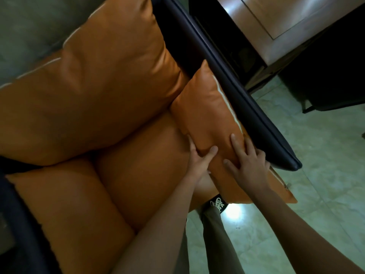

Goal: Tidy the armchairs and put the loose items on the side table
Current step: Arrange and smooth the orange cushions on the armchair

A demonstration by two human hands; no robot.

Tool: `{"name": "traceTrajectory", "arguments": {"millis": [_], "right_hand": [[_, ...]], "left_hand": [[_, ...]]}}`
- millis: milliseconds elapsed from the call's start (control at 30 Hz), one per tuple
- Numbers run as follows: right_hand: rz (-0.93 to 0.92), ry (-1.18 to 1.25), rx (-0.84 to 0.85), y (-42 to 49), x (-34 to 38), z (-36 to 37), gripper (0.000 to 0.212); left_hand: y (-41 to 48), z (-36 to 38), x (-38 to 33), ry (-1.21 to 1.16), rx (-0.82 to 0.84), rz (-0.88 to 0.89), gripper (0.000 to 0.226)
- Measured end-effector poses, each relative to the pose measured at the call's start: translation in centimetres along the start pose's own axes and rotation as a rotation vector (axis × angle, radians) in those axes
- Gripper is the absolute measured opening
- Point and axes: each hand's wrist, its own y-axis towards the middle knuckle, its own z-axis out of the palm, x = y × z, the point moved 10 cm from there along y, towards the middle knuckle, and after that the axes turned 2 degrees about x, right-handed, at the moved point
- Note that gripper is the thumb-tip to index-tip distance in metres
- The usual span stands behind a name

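Under both hands: the small cushion [207,115] is lying slanted along the armrest [227,84], with its far end touching the back cushion [88,86].
Left hand [199,163]: it is clamping the small cushion's near edge, with the thumb lying on top and the fingers tucked below against the seat cushion [148,165].
Right hand [248,165]: it is pressing on the small cushion just right of the left hand with its fingers spread apart, gripping nothing.
Armchair [256,123]: its dark frame is holding the back cushion beyond the hands, the seat cushion left of them, and a left cushion [69,204] well to their left.
Hard to make out: the outer fingers of the right hand are slipping between cushion and armrest, out of sight. A wooden unit [276,26] beyond the armrest is being cut off by the frame edge. A trouser leg [215,234] and a shoe [217,204] are showing only partly between the forearms, above the floor [325,155].
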Motion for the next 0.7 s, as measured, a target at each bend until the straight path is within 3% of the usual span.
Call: {"name": "traceTrajectory", "arguments": {"millis": [267, 433, 533, 700], "right_hand": [[-0.023, 0.037, 0.041, 0.1, 0.0, 0.0, 0.081], [-0.058, -0.005, 0.026, -0.4, 1.1, 0.3, 0.086], [-0.216, -0.054, -0.048, -0.7, 7.0, -1.2, 0.078], [-0.524, 0.015, -0.001, 0.4, 21.6, -3.0, 0.074]], "left_hand": [[-0.6, -0.6, -0.3, -0.063, -0.008, 0.007, 0.107], [-1.8, -2.4, -1.1, 0.023, -0.044, 0.136, 0.096], [-3.4, -5.1, -2.7, 0.124, -0.122, 0.207, 0.084], [-7.1, -14.1, -8.1, 0.323, -0.319, 0.383, 0.066]]}}
